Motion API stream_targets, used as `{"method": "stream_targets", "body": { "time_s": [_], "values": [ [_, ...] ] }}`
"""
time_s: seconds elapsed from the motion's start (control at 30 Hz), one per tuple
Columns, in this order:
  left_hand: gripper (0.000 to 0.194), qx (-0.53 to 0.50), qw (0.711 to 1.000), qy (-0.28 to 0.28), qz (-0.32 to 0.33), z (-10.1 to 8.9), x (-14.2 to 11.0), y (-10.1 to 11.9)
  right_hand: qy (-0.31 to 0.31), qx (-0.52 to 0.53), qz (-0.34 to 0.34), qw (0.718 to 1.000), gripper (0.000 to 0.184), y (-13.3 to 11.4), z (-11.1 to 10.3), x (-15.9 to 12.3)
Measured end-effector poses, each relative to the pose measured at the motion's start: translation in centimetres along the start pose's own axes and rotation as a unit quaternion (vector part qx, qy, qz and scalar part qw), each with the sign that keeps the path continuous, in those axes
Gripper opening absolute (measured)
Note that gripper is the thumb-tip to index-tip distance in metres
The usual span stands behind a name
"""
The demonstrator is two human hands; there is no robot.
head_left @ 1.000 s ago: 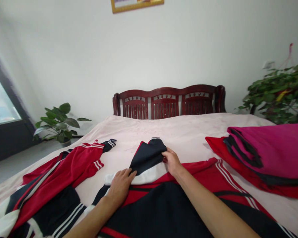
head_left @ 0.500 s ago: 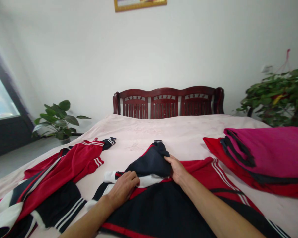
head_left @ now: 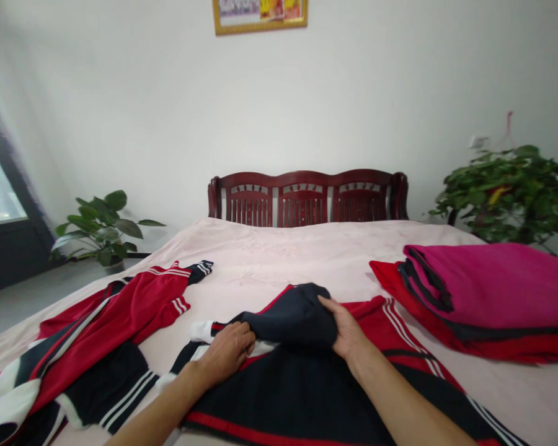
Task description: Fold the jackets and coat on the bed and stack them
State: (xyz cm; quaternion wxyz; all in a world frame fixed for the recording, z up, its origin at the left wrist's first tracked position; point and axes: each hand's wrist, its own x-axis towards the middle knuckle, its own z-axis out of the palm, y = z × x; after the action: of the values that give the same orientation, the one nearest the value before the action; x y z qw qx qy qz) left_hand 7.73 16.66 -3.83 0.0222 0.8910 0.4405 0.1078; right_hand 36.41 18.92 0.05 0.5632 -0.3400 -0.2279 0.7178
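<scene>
A navy, red and white track jacket lies spread on the bed in front of me, its right side showing red with white stripes. My right hand is closed on its navy sleeve, thumb on top, the other fingers hidden beneath. That sleeve is bunched and folded over across the jacket. My left hand rests at the sleeve's left end near a white band, its fingers curled on the cloth. To the left lies another red, navy and white sports garment, loosely spread and touched by neither hand.
Folded magenta and red clothes are stacked at the right of the bed. Pale pink bedding runs back to a dark wooden headboard. Potted plants stand on either side, and a framed picture hangs above.
My right hand has drawn the sleeve slightly right and toward me, so its striped cuff has folded out of sight. My left hand stays on the jacket. The view has tilted slightly up.
</scene>
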Motion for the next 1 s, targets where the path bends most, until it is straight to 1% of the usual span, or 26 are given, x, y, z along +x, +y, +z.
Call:
{"method": "stream_targets", "body": {
  "time_s": [0.07,0.1,0.13,0.17,0.2,0.27,0.33,0.4,0.43,0.47,0.5,0.57,0.6,0.63,0.67,0.7,0.73,0.8,0.87,0.93,1.0],
  "values": [
    [0.019,0.003,1.0,0.003,0.003,0.2,-0.2,-0.3,0.018,0.049,-0.13,0.99,0.033,-1.5,0.1,-1.0],
    [0.019,0.003,1.0,0.002,0.005,0.2,-0.3,-0.5,0.016,0.063,-0.174,0.983,0.042,-2.2,-0.3,-1.7],
    [0.02,0.001,1.0,-0.001,0.006,0.3,-0.4,-0.6,0.016,0.073,-0.194,0.978,0.049,-2.7,-0.8,-2.4],
    [0.02,-0.004,1.0,-0.007,0.003,0.2,-0.4,-0.7,0.024,0.081,-0.191,0.978,0.051,-3.1,-1.5,-3.2],
    [0.02,-0.011,1.0,-0.013,-0.004,0.1,-0.4,-0.6,0.041,0.089,-0.171,0.98,0.05,-3.3,-2.3,-3.9],
    [0.018,-0.026,0.999,-0.021,-0.03,-0.4,-0.3,-0.1,0.096,0.103,-0.108,0.984,0.038,-3.3,-4.1,-4.8],
    [0.02,-0.034,0.998,-0.019,-0.047,-1.0,0.0,0.9,0.136,0.104,-0.045,0.984,0.027,-2.9,-5.4,-5.1],
    [0.026,-0.039,0.998,-0.019,-0.036,-1.4,0.3,1.9,0.15,0.088,-0.01,0.985,0.024,-2.7,-5.8,-5.0],
    [0.03,-0.042,0.999,-0.021,-0.025,-1.5,0.6,2.4,0.152,0.08,-0.015,0.985,0.024,-2.8,-5.6,-4.9],
    [0.034,-0.045,0.999,-0.023,-0.016,-1.5,0.8,2.7,0.149,0.074,-0.043,0.985,0.024,-3.0,-5.2,-4.8],
    [0.038,-0.045,0.999,-0.022,-0.015,-1.4,1.1,2.9,0.14,0.07,-0.092,0.983,0.026,-3.3,-4.7,-4.8],
    [0.046,-0.038,0.998,-0.022,-0.036,-1.0,1.6,3.1,0.103,0.062,-0.213,0.969,0.037,-4.2,-3.5,-4.8],
    [0.05,-0.028,0.998,-0.024,-0.056,-0.8,1.8,3.0,0.082,0.058,-0.262,0.96,0.044,-4.7,-3.1,-4.8],
    [0.055,-0.015,0.997,-0.028,-0.076,-0.6,2.0,2.9,0.065,0.056,-0.294,0.952,0.048,-5.3,-2.9,-4.7],
    [0.06,0.001,0.995,-0.034,-0.093,-0.5,2.1,2.8,0.06,0.058,-0.307,0.948,0.049,-5.8,-3.0,-4.6],
    [0.065,0.018,0.993,-0.038,-0.108,-0.3,2.2,2.7,0.072,0.068,-0.305,0.947,0.047,-6.3,-3.4,-4.4],
    [0.068,0.033,0.992,-0.04,-0.118,-0.2,2.3,2.6,0.099,0.084,-0.288,0.949,0.043,-6.7,-4.1,-4.0],
    [0.068,0.049,0.99,-0.042,-0.129,-0.1,2.4,2.6,0.181,0.112,-0.22,0.952,0.033,-7.1,-6.2,-3.0],
    [0.065,0.054,0.989,-0.044,-0.132,0.1,2.4,2.6,0.253,0.11,-0.146,0.95,0.029,-7.1,-8.4,-1.8],
    [0.062,0.069,0.989,-0.042,-0.125,0.2,2.5,2.6,0.275,0.092,-0.113,0.95,0.031,-6.9,-10.1,-0.8],
    [0.059,0.087,0.989,-0.035,-0.111,0.3,2.4,2.4,0.271,0.084,-0.122,0.951,0.031,-7.3,-10.5,-0.1]
  ]
}}
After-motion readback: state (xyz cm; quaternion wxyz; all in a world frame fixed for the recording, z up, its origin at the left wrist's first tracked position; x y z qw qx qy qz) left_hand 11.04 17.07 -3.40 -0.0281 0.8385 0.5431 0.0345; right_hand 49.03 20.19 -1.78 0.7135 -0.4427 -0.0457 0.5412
